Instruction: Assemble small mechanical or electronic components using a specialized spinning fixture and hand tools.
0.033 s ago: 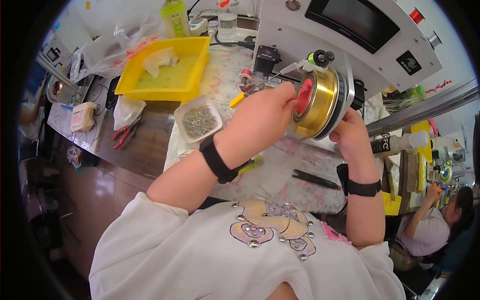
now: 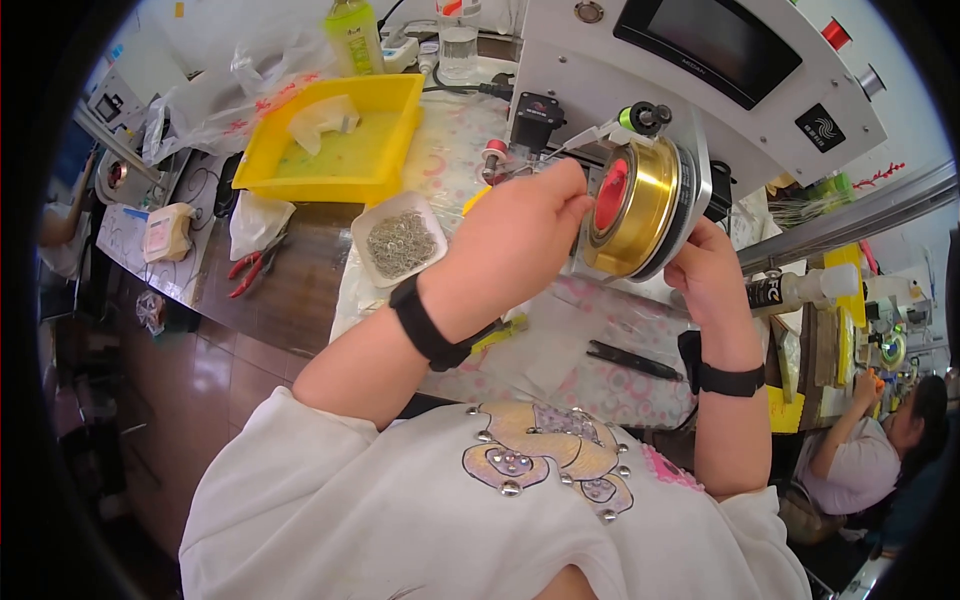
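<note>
My left hand (image 2: 525, 225) is closed in a pinch in front of the red-centred face of a gold drum (image 2: 655, 205) on a grey machine. Whatever its fingertips hold is hidden or too small to see. Behind the drum's lower right edge, beside its dark rim, my right hand (image 2: 708, 272) has its fingers curled together. What is between them, if anything, cannot be made out. Just beyond my left hand sit a small red-and-white spool (image 2: 495, 148) and a black motor block (image 2: 537, 118). A green-and-black roller (image 2: 645, 118) stands above the drum.
Left of my forearm is a white dish (image 2: 398, 240) of small metal pieces. A yellow tray (image 2: 330, 140), red-handled pliers (image 2: 248, 268) and a bottle (image 2: 354, 40) lie farther left and back. A black tool (image 2: 634, 360) rests between my arms. Another person (image 2: 870, 450) sits at far right.
My left hand has drawn slightly left, a little away from the drum's face. My right hand keeps its place behind the drum.
</note>
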Tool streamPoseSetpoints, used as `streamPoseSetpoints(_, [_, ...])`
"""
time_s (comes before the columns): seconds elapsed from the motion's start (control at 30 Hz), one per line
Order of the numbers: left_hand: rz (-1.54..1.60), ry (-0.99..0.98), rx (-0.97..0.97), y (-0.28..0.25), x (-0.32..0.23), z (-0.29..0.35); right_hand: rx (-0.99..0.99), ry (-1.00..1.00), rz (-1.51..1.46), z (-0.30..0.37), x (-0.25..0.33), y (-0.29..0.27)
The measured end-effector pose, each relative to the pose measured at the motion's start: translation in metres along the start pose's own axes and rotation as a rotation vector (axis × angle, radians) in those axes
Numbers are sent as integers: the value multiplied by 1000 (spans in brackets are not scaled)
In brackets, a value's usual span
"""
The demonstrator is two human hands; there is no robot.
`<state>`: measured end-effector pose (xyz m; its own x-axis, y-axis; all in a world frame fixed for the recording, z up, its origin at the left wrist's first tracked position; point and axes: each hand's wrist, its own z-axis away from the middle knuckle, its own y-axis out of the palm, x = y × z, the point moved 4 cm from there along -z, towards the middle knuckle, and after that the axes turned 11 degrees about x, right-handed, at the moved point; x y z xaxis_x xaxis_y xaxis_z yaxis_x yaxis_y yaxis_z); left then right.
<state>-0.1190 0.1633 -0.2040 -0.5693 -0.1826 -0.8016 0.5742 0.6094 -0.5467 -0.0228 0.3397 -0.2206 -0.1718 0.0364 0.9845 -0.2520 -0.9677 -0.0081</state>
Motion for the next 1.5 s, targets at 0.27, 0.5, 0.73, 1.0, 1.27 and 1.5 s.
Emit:
streamPoseSetpoints(0.27, [128, -156, -172, -59, 47, 1, -34, 59, -157, 6, -9, -12])
streamPoseSetpoints(0.5, [281, -190, -103, -60, 56, -7, -114, 58, -93, 1, -3, -10])
streamPoseSetpoints(0.73, [627, -228, 26, -56, 72, -9, -85, 35, -100, -3, -5, -11])
streamPoseSetpoints(1.0, [1029, -300, 92, -32, 87, -8, -136, -38, 11, 4, -10, -22])
streamPoseSetpoints(1.27, [1114, -269, 99, -38, 92, -1, -353, -169, 234, 82, 1, -91])
streamPoseSetpoints(1.5, [1151, -283, 97, -33, 91, -5, -613, -258, 406, 94, 5, -121])
